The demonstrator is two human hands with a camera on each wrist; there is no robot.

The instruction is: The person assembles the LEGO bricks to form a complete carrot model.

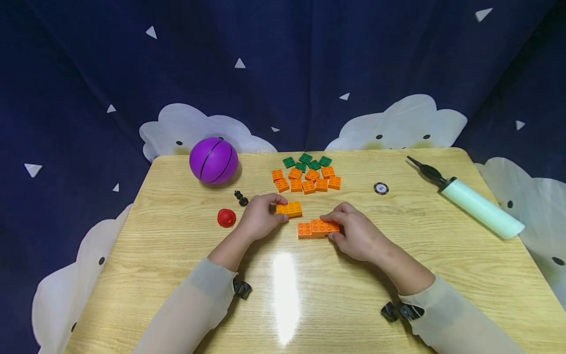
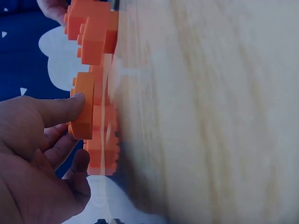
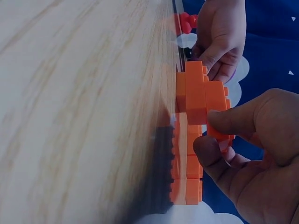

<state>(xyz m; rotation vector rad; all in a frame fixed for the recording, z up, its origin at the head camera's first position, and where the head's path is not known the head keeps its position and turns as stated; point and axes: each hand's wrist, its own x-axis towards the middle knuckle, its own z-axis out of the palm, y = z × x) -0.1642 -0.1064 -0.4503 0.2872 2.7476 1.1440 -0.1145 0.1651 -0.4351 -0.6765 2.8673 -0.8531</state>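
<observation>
Dark star-print cloth backs the wooden counter (image 1: 398, 275). Your left hand (image 1: 258, 216) pinches an orange brick (image 1: 289, 209) at counter centre; your right hand (image 1: 358, 236) grips the joined orange bricks (image 1: 316, 228) just beside it. Line studs squarely, then press straight down.

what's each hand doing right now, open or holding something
Left hand: pinching a long orange brick on the table.
Right hand: gripping a stack of joined orange bricks.
</observation>
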